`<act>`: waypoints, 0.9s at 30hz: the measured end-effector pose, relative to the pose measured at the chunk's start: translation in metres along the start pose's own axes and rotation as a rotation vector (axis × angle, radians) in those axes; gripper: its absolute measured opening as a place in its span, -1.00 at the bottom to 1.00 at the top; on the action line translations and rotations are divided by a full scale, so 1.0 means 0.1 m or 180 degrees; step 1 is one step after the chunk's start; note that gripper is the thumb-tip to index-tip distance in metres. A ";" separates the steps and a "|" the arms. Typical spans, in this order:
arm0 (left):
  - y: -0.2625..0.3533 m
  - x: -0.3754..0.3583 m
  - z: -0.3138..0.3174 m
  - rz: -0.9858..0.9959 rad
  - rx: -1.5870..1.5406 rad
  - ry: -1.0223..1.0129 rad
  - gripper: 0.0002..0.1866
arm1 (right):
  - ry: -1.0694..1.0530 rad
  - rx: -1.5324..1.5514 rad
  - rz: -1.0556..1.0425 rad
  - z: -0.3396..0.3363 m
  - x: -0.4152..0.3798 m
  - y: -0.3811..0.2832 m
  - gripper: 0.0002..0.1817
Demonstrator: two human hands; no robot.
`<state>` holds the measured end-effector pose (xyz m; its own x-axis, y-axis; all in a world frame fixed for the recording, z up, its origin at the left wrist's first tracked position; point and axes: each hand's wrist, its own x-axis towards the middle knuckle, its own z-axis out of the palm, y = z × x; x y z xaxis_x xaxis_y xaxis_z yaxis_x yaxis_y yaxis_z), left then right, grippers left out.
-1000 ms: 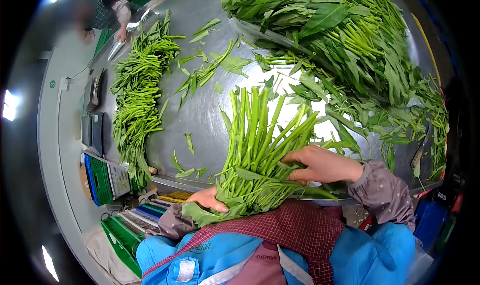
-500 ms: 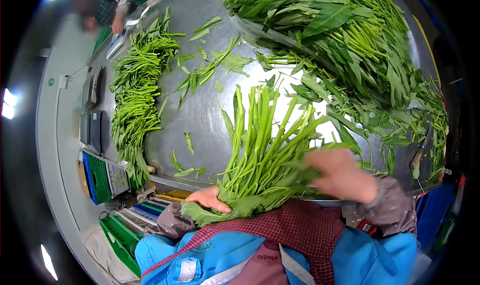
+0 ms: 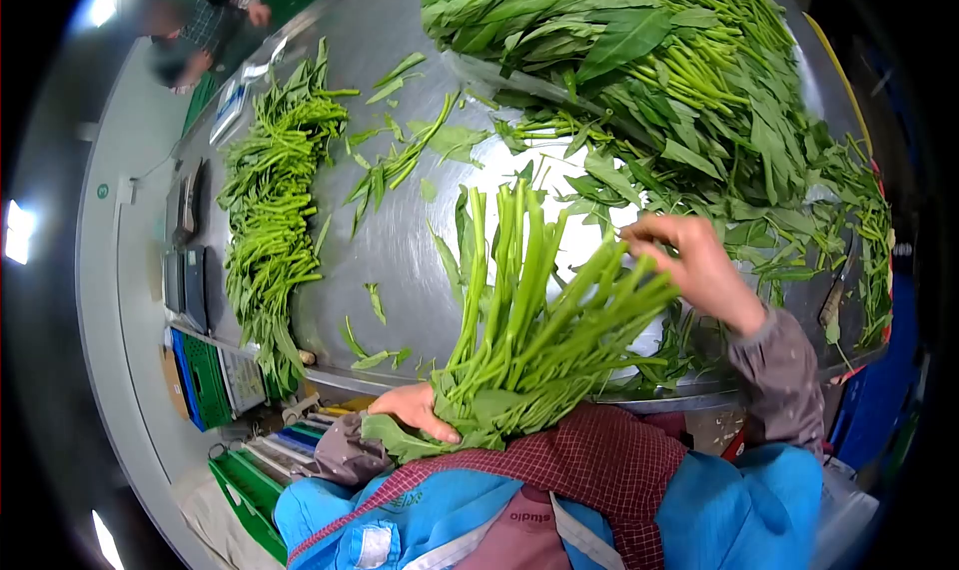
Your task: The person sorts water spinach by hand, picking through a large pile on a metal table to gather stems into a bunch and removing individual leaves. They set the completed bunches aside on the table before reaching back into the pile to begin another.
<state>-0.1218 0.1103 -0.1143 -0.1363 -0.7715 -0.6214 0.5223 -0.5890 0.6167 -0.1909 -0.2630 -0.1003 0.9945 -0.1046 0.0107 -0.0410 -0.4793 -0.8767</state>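
While our left hand (image 3: pixel 415 410) grips the leafy end of the green bunch (image 3: pixel 509 320), our right hand (image 3: pixel 694 260) is at its stem tips.
We hold the bunch at the near edge of the table (image 3: pixel 400 260), stems pointing away from us; whether the right hand pinches a stem, we cannot tell. We would do well to keep the left grip snug yet gentle, so nothing slips or bruises. On our shirt (image 3: pixel 524 545) we read "studio" and on a wall sign (image 3: pixel 102 190) "3"; the blue garment (image 3: pixel 450 510) has green lettering too small to make out.
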 end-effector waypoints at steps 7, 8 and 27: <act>0.20 0.07 -0.09 -0.0284 0.1228 -0.0579 -0.27 | -0.1707 0.1768 -0.0543 0.41 0.26 -0.12 -0.70; 0.14 0.06 -0.11 -0.0239 0.1181 -0.0445 -0.25 | -0.1865 0.1746 0.0085 0.38 0.26 -0.10 -0.72; 0.06 0.04 0.00 -0.0401 0.0146 0.0480 -0.28 | -0.0228 -0.0891 -0.1711 0.71 -0.58 -0.41 -0.81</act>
<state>-0.1192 0.1038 -0.1134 -0.0686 -0.6484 -0.7582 0.4697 -0.6915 0.5488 -0.2399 -0.1756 -0.0994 0.8866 0.2698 0.3756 0.4543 -0.6607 -0.5976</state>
